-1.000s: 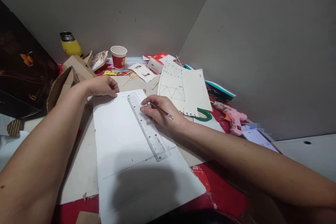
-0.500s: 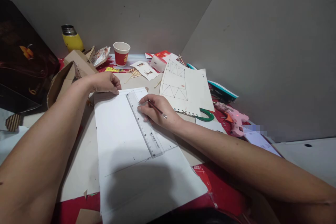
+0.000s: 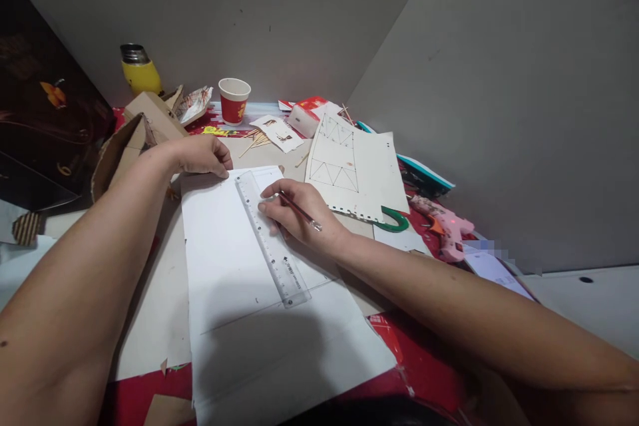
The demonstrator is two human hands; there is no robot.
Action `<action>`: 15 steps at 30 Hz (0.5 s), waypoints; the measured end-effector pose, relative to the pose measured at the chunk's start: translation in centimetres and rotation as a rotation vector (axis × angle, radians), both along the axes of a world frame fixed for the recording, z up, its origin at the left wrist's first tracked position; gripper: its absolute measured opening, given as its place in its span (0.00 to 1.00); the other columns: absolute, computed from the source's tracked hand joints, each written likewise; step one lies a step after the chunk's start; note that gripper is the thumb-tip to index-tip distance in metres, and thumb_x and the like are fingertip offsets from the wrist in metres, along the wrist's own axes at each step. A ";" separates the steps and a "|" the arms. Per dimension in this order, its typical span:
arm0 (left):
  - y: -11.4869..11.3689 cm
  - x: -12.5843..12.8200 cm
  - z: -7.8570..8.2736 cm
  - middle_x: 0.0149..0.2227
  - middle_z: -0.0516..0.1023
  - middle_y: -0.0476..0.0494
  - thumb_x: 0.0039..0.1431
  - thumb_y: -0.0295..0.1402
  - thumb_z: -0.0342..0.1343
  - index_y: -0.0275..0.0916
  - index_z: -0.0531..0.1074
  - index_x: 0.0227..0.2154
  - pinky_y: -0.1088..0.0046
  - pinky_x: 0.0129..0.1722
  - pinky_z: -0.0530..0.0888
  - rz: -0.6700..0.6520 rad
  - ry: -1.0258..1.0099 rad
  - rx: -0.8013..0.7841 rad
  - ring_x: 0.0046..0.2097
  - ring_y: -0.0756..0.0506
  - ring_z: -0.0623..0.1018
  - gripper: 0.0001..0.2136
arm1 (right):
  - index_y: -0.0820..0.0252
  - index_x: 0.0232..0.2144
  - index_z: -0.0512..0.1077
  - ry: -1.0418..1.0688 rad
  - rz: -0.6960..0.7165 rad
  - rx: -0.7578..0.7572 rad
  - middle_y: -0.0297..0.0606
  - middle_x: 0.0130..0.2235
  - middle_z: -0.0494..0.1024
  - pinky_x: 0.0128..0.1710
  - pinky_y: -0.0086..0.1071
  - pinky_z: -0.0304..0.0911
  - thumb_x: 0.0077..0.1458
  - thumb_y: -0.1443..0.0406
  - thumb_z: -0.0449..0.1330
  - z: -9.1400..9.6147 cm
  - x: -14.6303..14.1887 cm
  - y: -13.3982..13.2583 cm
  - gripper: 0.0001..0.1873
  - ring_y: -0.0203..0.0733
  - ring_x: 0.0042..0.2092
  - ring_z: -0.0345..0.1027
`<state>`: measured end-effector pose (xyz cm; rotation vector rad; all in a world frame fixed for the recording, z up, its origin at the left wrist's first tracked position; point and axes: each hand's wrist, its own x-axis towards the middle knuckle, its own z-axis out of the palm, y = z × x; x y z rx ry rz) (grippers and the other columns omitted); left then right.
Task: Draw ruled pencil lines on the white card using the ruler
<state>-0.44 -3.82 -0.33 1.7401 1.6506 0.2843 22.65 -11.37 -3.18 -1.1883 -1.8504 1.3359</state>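
Note:
A white sheet of paper point(image 3: 234, 266) lies in front of me with a faint pencil line across it. A clear plastic ruler point(image 3: 272, 239) lies on it, running from the far edge towards me. My right hand point(image 3: 294, 213) rests against the ruler's right side, fingertips on it, and grips a thin brown pencil point(image 3: 299, 210) between its fingers. My left hand point(image 3: 202, 154) lies at the sheet's far left corner, fingers curled down on the paper's edge.
A card with drawn triangles point(image 3: 354, 170) lies to the right, with a green hook shape point(image 3: 394, 219) and a pink glue gun point(image 3: 446, 226) beyond. A red paper cup point(image 3: 234, 100), yellow flask point(image 3: 140, 70), cardboard pieces point(image 3: 130, 140) and sticks crowd the back. Grey walls close in.
The ruler and my right hand have shifted a little to the left and away across the sheet. My left hand stays at the corner.

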 end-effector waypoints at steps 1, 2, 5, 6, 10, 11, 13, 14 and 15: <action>0.0 0.0 0.0 0.26 0.79 0.48 0.34 0.35 0.65 0.44 0.78 0.21 0.69 0.34 0.70 -0.001 -0.004 -0.004 0.32 0.43 0.75 0.06 | 0.59 0.36 0.67 0.008 0.006 0.001 0.27 0.17 0.70 0.23 0.30 0.55 0.55 0.65 0.60 0.1 -0.2 -0.2 0.07 0.33 0.19 0.60; 0.0 -0.1 0.0 0.26 0.79 0.48 0.34 0.35 0.65 0.44 0.78 0.21 0.69 0.34 0.70 -0.001 -0.009 -0.007 0.32 0.44 0.76 0.06 | 0.59 0.36 0.67 0.016 0.011 -0.001 0.27 0.18 0.70 0.23 0.30 0.56 0.55 0.65 0.60 0.1 -0.4 -0.3 0.07 0.33 0.19 0.60; 0.0 -0.2 -0.1 0.26 0.79 0.49 0.35 0.35 0.64 0.44 0.78 0.20 0.70 0.34 0.70 0.002 -0.028 -0.015 0.31 0.44 0.75 0.05 | 0.60 0.36 0.66 0.016 0.013 -0.027 0.26 0.18 0.69 0.22 0.28 0.55 0.55 0.67 0.60 0.4 -1.1 -0.6 0.06 0.32 0.19 0.61; 0.0 -0.2 -0.1 0.26 0.79 0.49 0.35 0.35 0.64 0.44 0.78 0.20 0.70 0.33 0.70 0.003 -0.033 -0.016 0.31 0.44 0.75 0.05 | 0.60 0.36 0.66 0.006 0.007 -0.043 0.26 0.18 0.69 0.22 0.28 0.55 0.55 0.68 0.60 0.5 -1.3 -0.7 0.06 0.32 0.18 0.60; 0.1 -0.3 -0.1 0.26 0.79 0.49 0.34 0.36 0.63 0.45 0.78 0.19 0.71 0.32 0.70 0.005 -0.042 -0.015 0.31 0.44 0.76 0.05 | 0.60 0.35 0.66 -0.024 -0.027 -0.094 0.25 0.18 0.68 0.19 0.27 0.54 0.55 0.70 0.59 0.6 -2.2 -0.7 0.06 0.31 0.17 0.60; 0.1 -0.4 -0.1 0.26 0.79 0.49 0.33 0.36 0.63 0.45 0.78 0.19 0.71 0.32 0.70 0.004 -0.042 -0.012 0.31 0.44 0.76 0.05 | 0.60 0.35 0.66 -0.026 -0.031 -0.094 0.25 0.18 0.68 0.19 0.26 0.55 0.55 0.70 0.59 0.6 -2.4 -0.7 0.06 0.31 0.17 0.61; 0.2 -0.4 -0.2 0.26 0.79 0.50 0.33 0.36 0.63 0.45 0.78 0.19 0.71 0.32 0.70 -0.002 -0.040 -0.006 0.32 0.44 0.75 0.05 | 0.60 0.35 0.66 -0.030 -0.032 -0.084 0.25 0.18 0.67 0.20 0.26 0.56 0.55 0.70 0.59 0.5 -2.6 -0.6 0.05 0.31 0.17 0.62; 0.2 -0.5 -0.2 0.26 0.79 0.50 0.33 0.36 0.63 0.45 0.78 0.20 0.71 0.32 0.69 -0.007 -0.039 -0.003 0.32 0.44 0.75 0.06 | 0.60 0.35 0.66 -0.031 -0.033 -0.079 0.25 0.18 0.67 0.20 0.27 0.56 0.55 0.70 0.59 0.4 -2.7 -0.6 0.05 0.32 0.17 0.62; 0.3 -0.5 -0.3 0.26 0.78 0.50 0.33 0.37 0.63 0.45 0.78 0.20 0.71 0.32 0.69 -0.011 -0.036 0.002 0.32 0.44 0.75 0.06 | 0.60 0.35 0.66 -0.032 -0.036 -0.078 0.25 0.18 0.67 0.21 0.27 0.57 0.55 0.70 0.59 0.4 -2.8 -0.5 0.05 0.32 0.17 0.62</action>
